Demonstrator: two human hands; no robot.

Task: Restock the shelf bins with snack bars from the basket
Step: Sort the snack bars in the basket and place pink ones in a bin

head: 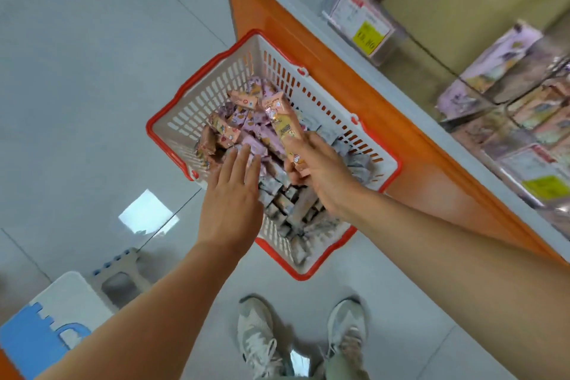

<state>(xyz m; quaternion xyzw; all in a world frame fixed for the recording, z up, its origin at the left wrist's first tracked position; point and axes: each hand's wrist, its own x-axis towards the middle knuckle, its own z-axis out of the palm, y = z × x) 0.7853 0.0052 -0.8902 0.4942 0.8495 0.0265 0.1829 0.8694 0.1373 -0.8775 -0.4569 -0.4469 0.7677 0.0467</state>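
**Shoes** (256,336): a pair in grey-white mesh, laced, on pale smooth floor tile.

**Left hand** (233,191): palm down, fingers straight and slightly spread over the purple-wrapped bars (253,139). Whether it touches them cannot be told.

**Right hand** (322,171): fingers and thumb curl round the near end of a pink snack bar (283,123). The bar is slim, in a glossy printed film wrapper. Its long axis points away from the person, and its free end is raised above the heap.

**Basket** (191,108): rigid slotted plastic with pale walls and a red rim. It stands on the floor against the orange shelf base (416,148) and holds pink, purple and grey bars.

**Shelf bins** (524,92): clear and hard-walled, partly stocked. They lie up and to the right of the held bar, nearer the right hand, which is judged the one to carry.
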